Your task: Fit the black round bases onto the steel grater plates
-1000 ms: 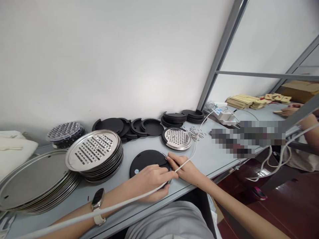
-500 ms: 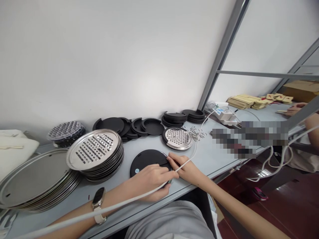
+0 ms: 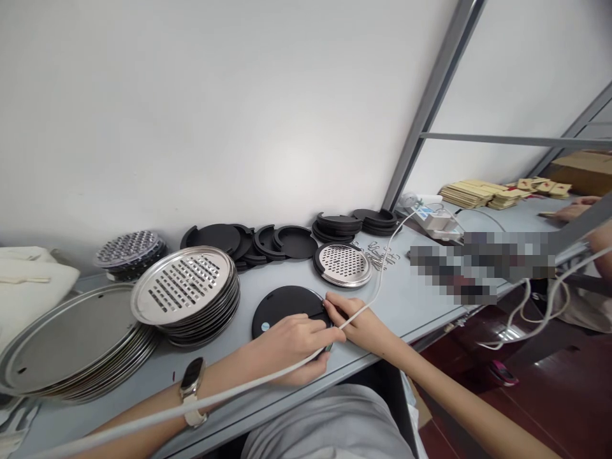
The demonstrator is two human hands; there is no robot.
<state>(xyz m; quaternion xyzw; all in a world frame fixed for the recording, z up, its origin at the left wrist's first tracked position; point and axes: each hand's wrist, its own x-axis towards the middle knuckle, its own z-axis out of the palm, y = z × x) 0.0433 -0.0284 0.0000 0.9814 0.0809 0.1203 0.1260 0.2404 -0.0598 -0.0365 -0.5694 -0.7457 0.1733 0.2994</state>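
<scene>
On the table in front of me lies a black round disc with a small pale-blue sticker near its left edge. My left hand, a watch on its wrist, is closed over the disc's near right side, thumb below and fingers on top. At the right rim, the fingers of my right hand are bent and pressed together on the disc's edge. Whether a small part sits under those fingertips is hidden. Just beyond, a round metal grater plate rests in a black rim, beside several small metal clips.
Stacked metal grater plates and larger plain metal discs stand to the left. Black notched discs line the wall. A white cable crosses over my forearm and hands. Another person's hand is at the far right.
The whole view has shifted slightly. Both hands keep the same hold on the black disc, with no clear movement.
</scene>
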